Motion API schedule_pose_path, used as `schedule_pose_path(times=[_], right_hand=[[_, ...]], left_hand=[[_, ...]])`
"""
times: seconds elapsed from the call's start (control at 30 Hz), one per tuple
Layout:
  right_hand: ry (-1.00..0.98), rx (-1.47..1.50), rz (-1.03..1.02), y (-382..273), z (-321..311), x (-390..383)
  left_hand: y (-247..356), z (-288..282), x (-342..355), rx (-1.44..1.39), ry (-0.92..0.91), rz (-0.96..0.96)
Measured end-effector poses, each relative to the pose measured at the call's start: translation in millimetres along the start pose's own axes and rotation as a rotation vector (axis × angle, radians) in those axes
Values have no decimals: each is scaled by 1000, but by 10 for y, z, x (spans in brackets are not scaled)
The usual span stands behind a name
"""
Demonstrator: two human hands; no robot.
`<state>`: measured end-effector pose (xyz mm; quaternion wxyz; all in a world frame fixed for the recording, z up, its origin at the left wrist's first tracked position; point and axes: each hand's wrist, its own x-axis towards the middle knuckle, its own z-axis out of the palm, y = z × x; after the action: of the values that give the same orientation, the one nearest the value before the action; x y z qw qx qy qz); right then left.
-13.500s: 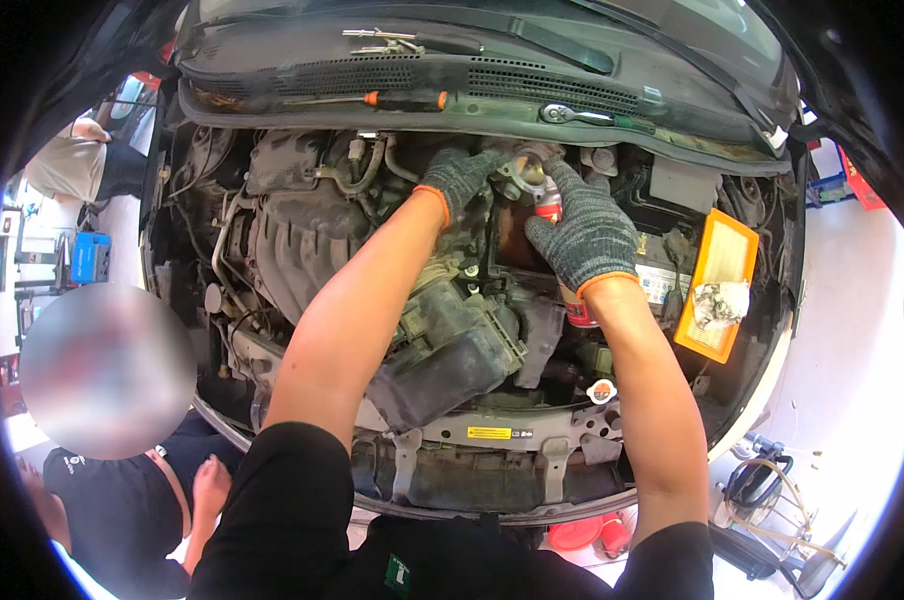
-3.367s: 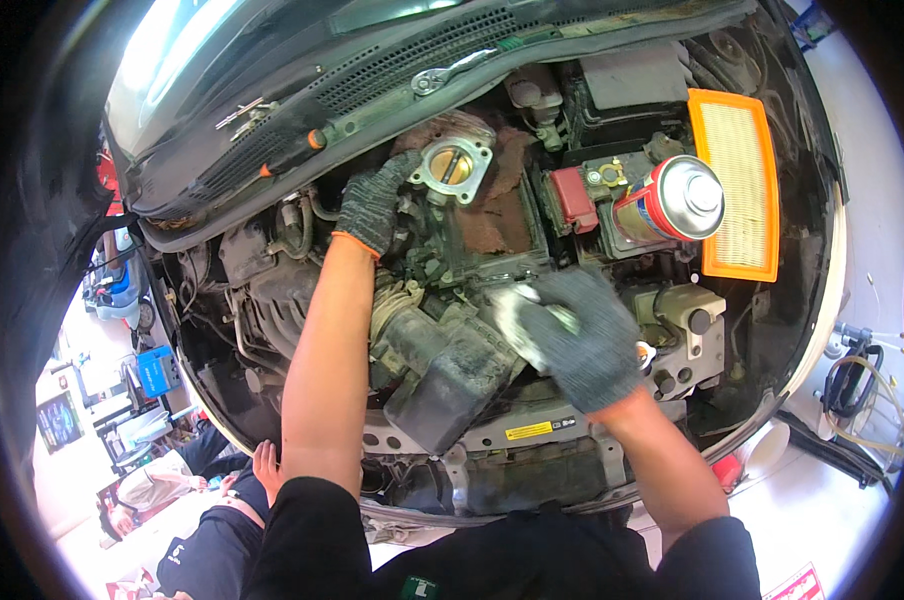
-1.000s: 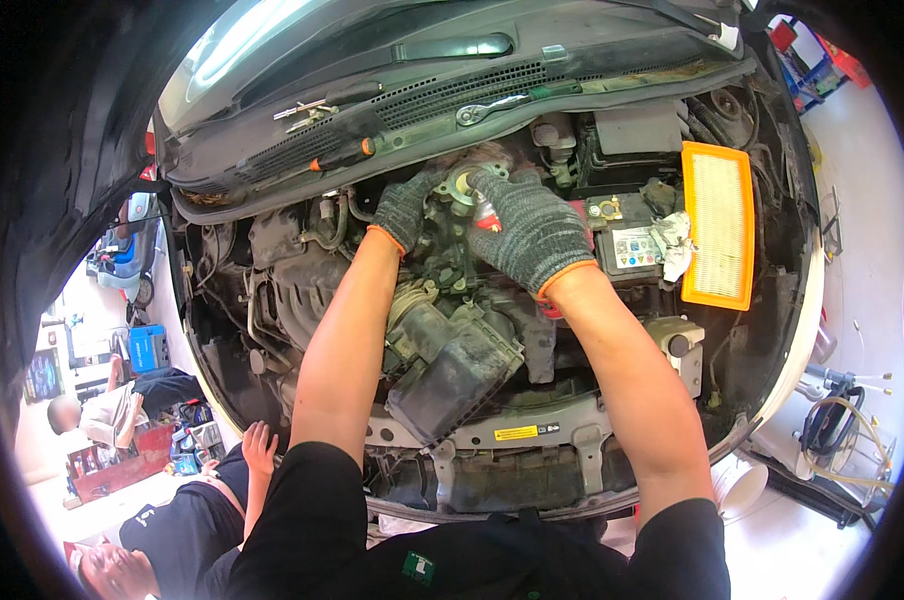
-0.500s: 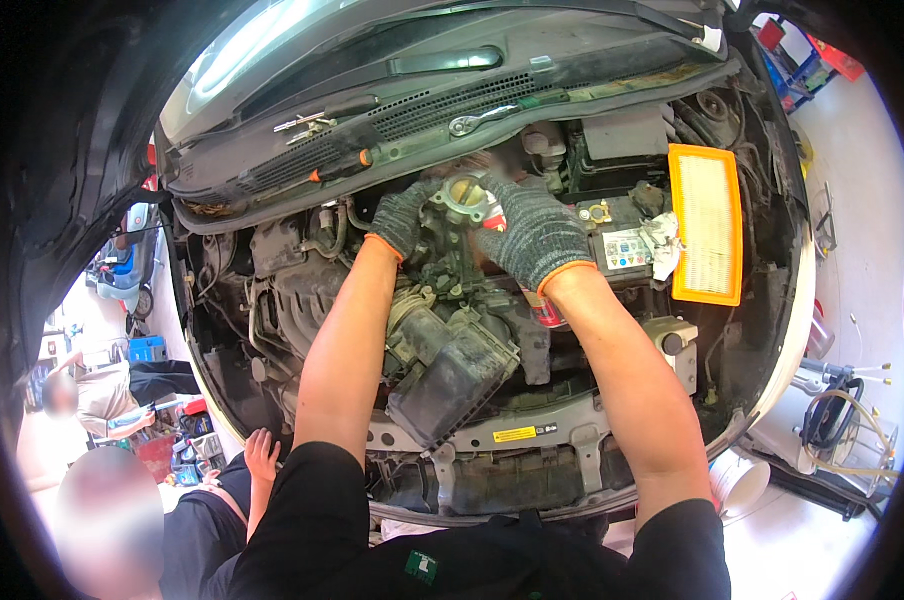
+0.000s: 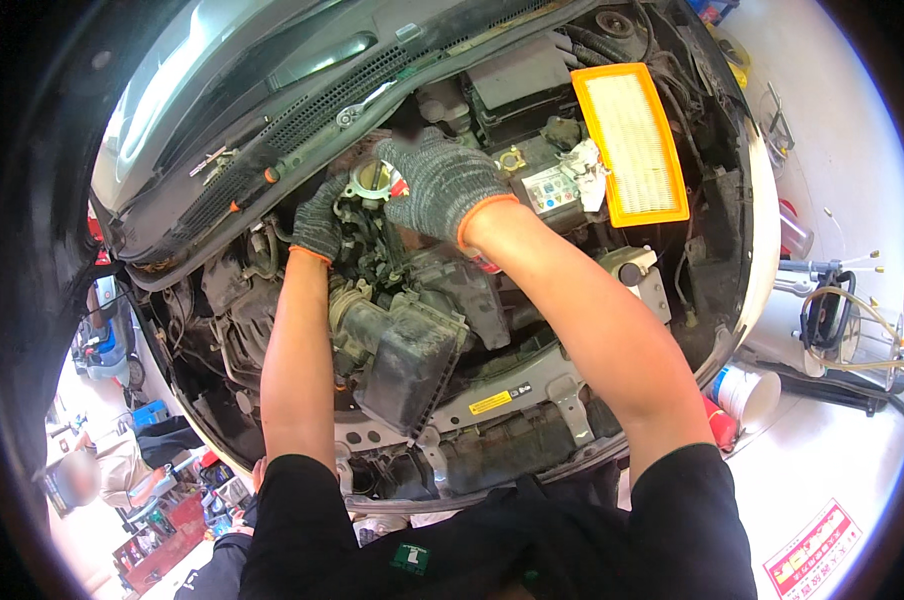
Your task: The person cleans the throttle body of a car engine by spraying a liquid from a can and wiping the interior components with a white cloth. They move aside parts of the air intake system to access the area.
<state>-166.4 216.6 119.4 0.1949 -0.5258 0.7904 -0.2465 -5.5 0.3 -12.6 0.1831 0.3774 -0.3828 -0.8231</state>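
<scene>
My gloved left hand (image 5: 320, 218) grips the left side of the silver throttle body (image 5: 370, 180), whose round bore and brass-coloured plate face up. My gloved right hand (image 5: 437, 185) is closed round a red spray can (image 5: 485, 263) at the right of the throttle body. My hand hides most of the can, and some fingertips are hidden too. A crumpled white cloth (image 5: 588, 177) lies on the battery (image 5: 547, 185). An orange-framed air filter (image 5: 632, 140) rests just right of it. The black airbox (image 5: 402, 360) sits below my hands, between my forearms.
Tools, among them a ratchet (image 5: 357, 108), lie along the cowl. The raised bonnet (image 5: 52, 180) curves along the left. Two co-workers (image 5: 122, 470) are at the lower left, one largely hidden by my arm. Buckets (image 5: 747, 395) and hosed equipment (image 5: 837, 325) stand on the floor at right.
Since 3.4 seconds ago my right hand has swapped the white cloth for the spray can, and the cloth now lies on the battery. In the last half-second the view has turned slightly.
</scene>
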Motion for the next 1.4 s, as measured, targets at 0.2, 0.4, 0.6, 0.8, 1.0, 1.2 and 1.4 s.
schedule_pose_path(times=[0.2,0.4,0.6,0.8,1.0,1.2,1.4], right_hand=[[-143,-108,-8,-129,-66,199],[91,181,80,-37,-190,-155],[881,888,-118,414,-706,-977],[902,310,-151,852,-916,-772],[812,50,-142,663,-289,-794],[877,152,-144,950,-114,-799],[968,424,-41,1027,-345,-1261]], left_hand=[[30,3,9,136,10,117],[-45,12,49,34,96,-40],[-16,-222,138,62,16,1],[-78,-94,197,144,34,62],[-20,-268,94,202,53,112],[-36,-94,12,548,-29,289],[14,-4,-26,234,125,111]])
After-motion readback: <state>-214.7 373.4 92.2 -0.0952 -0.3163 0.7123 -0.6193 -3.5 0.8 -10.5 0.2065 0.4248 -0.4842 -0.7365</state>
